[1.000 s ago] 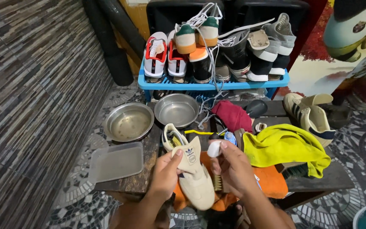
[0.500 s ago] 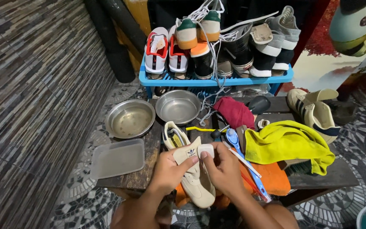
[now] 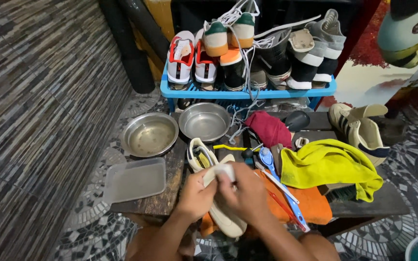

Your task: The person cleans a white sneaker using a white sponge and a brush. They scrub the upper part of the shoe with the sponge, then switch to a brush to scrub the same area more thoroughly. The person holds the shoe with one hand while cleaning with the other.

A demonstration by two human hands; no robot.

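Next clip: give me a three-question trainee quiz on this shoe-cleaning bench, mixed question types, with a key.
1. True or false: both hands are on the cream shoe.
2. Which cloth lies nearest the right hand? A) yellow cloth B) orange cloth C) red cloth
3. Fill in: two metal ____ sit side by side behind the clear plastic container.

Key
1. True: the left hand grips the shoe by its tongue end, and the right hand presses a small white pad onto it.
2. B: the orange cloth lies under the shoe and beside that hand.
3. Bowls.
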